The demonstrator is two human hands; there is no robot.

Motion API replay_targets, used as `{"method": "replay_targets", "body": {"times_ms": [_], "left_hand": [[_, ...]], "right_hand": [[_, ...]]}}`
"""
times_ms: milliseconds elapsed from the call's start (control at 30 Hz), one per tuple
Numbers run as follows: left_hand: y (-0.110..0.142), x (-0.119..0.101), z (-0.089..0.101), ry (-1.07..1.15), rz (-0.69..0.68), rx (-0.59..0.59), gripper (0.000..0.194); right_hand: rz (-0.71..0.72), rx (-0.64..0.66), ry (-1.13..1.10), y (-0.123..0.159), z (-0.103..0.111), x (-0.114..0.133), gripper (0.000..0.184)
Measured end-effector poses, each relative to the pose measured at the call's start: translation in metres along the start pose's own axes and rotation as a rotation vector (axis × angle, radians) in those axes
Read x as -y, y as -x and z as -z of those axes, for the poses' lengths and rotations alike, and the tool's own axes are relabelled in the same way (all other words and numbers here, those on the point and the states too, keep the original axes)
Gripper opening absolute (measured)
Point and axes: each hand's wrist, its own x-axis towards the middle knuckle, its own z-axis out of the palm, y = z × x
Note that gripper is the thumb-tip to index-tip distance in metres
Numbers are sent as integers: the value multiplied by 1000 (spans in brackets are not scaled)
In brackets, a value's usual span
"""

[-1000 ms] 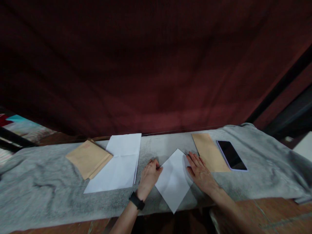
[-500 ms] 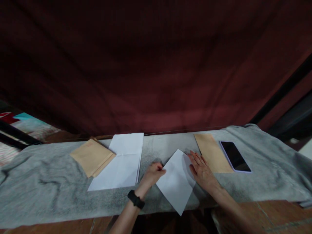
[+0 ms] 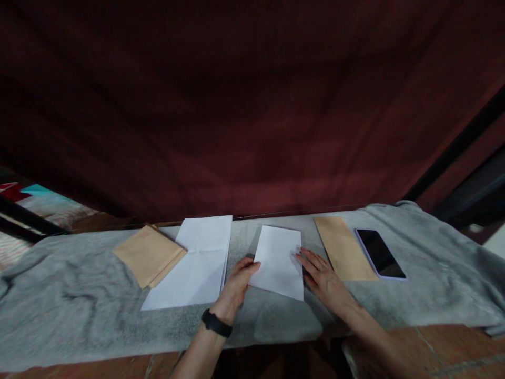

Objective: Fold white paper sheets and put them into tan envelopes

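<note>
A folded white sheet of paper lies on the grey cloth, squared to the table edge. My left hand, with a black wristband, holds the sheet's left edge, fingers pressed on it. My right hand lies flat beside the sheet's right edge, fingers stretched out and touching it.
A stack of white sheets and a stack of brown envelopes lie to the left. A single brown envelope and a black phone lie to the right. A dark red curtain hangs behind the table.
The folded white sheet has been turned from a diamond angle to lie square and has shifted away from the front edge. Both hands moved with it.
</note>
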Motion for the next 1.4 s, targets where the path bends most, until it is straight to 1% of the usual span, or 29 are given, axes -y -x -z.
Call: {"method": "replay_targets", "body": {"times_ms": [133, 233, 367, 467, 533, 633, 733, 800, 900, 1000, 1100, 1233, 1333, 1400], "left_hand": [[4, 0, -1, 96, 56, 48, 42], [6, -1, 0, 117, 77, 85, 43], [5, -1, 3, 95, 76, 75, 45], [3, -2, 6, 60, 41, 53, 43], [1, -3, 8, 36, -3, 62, 35], [-1, -4, 10, 1, -73, 136, 25], [-4, -2, 8, -25, -115, 217, 26], [-6, 1, 5, -39, -134, 244, 26], [-8, 5, 2, -71, -157, 266, 23], [-8, 5, 3, -133, -180, 269, 18], [-8, 1, 5, -212, -225, 242, 15], [-6, -4, 7, -285, -273, 240, 10], [-4, -4, 6, -319, -267, 254, 14], [-4, -3, 4, -332, -266, 247, 20]], "right_hand": [[22, 38, -20, 0, 1, 2, 62], [7, 61, -49, 2, 0, 1, 57], [5, 98, -76, 2, 3, 1, 54], [-8, 116, -116, 1, 9, 3, 50], [-39, 121, -156, -1, 12, 4, 50], [-81, 119, -214, -2, 13, 3, 51], [-109, 109, -263, -2, 12, 1, 56], [-121, 108, -312, -3, 13, -1, 57], [-128, 138, -402, -4, 16, -3, 54], [-146, 157, -446, -5, 18, -4, 50], [-156, 177, -476, -4, 20, -6, 46], [-163, 195, -487, -4, 24, -9, 34], [-155, 205, -491, -5, 26, -9, 29], [-163, 187, -470, -7, 26, -9, 29]]}}
